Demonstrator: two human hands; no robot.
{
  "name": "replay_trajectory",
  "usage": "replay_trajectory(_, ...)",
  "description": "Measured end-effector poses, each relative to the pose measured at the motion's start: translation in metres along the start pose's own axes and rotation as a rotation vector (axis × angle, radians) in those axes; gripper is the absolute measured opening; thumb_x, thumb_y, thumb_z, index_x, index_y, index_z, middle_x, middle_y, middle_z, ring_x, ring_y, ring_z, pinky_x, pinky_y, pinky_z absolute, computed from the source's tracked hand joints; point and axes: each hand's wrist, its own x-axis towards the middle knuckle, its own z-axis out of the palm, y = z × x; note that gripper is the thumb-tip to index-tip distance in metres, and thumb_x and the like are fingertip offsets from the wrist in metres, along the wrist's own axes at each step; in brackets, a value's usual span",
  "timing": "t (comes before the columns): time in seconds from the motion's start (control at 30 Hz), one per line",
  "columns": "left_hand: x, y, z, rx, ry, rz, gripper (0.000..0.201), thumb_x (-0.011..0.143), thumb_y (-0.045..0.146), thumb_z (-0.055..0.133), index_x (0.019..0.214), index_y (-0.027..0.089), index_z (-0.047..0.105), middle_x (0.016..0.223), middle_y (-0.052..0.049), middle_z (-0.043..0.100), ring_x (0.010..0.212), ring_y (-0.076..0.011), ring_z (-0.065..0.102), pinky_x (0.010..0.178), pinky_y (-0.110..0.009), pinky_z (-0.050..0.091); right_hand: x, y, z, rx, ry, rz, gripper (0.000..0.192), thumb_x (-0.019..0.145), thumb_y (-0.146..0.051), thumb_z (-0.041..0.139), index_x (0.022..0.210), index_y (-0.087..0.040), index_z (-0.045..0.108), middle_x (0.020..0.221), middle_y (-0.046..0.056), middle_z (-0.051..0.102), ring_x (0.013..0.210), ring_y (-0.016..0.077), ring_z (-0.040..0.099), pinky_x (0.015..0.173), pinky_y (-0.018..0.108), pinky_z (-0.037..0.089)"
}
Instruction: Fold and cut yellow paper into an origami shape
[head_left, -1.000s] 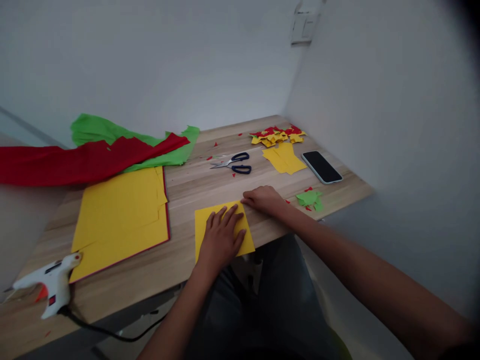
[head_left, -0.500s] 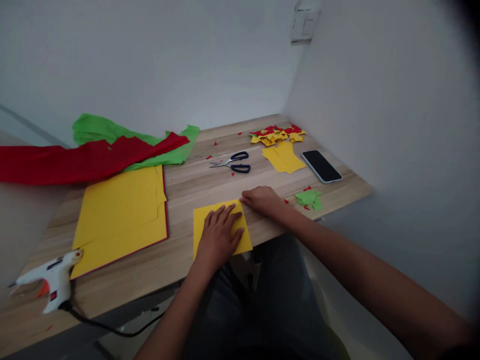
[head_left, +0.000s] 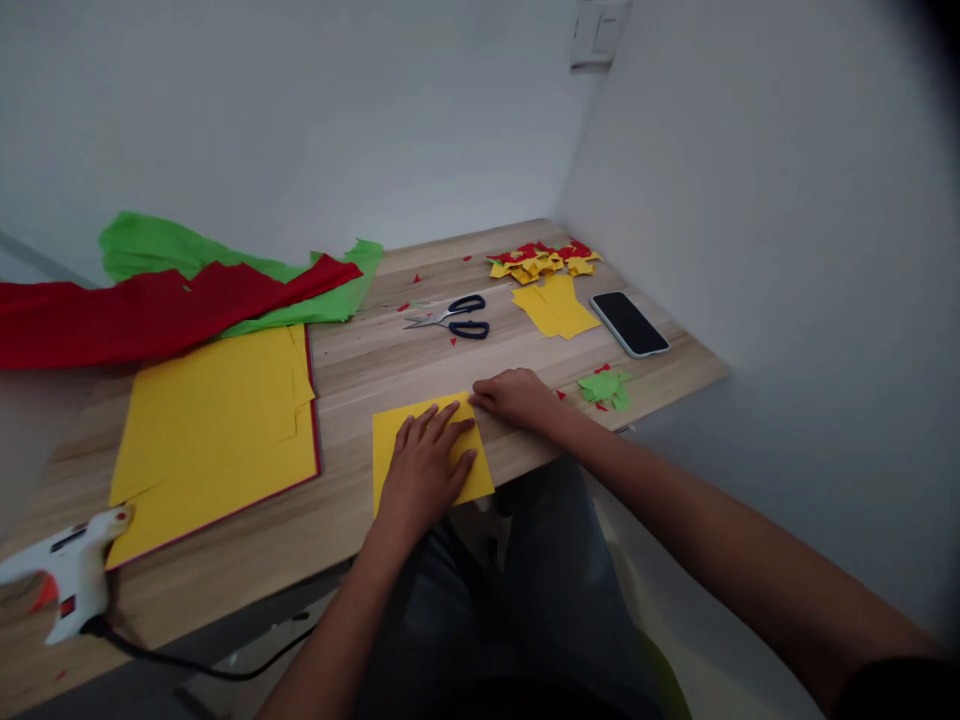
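Note:
A small yellow paper sheet [head_left: 387, 430] lies at the front edge of the table. Flat on top of it rests my left hand [head_left: 424, 468], fingers spread. My right hand [head_left: 519, 400] is closed, its thumb and forefinger pinched at the sheet's far right corner; the other fingers curl under. Beyond the sheet lie scissors [head_left: 454, 318] with dark blue handles, blades slightly apart. Yellow paper pieces [head_left: 556, 306] are farther back to the right. A small pile of green scraps [head_left: 606, 388] sits to the right of my right hand.
On the left are large yellow sheets [head_left: 217, 430], with red crepe paper [head_left: 150, 315] and green crepe paper [head_left: 161, 250] behind. A white glue gun [head_left: 79, 570] with a black cord lies front left. A phone [head_left: 630, 323] and red-and-yellow cut-outs [head_left: 541, 260] are near the right wall.
The whole view has shifted slightly, so the table's things appear a little farther left and up. Both hands keep about the same place on the yellow paper sheet.

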Motion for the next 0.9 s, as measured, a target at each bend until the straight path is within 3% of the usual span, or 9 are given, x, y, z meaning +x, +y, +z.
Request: replay_trajectory(0.9,-0.0022,0.0012,0.0022,-0.041,0.030,-0.007,0.037,0.095,0.038,0.051,0.130,0.028,0.055,0.154,-0.001,0.046,0.144,-0.0279,0.036,0.120,-0.052,0.025,-0.0069,-0.0010,0.0055,0.013,-0.003,-0.014,0.040,0.101,-0.047,0.039,0.091,-0.022,0.069,0.086,0.005,0.075,0.074,0.0182,0.062,0.061,0.029,0.025)
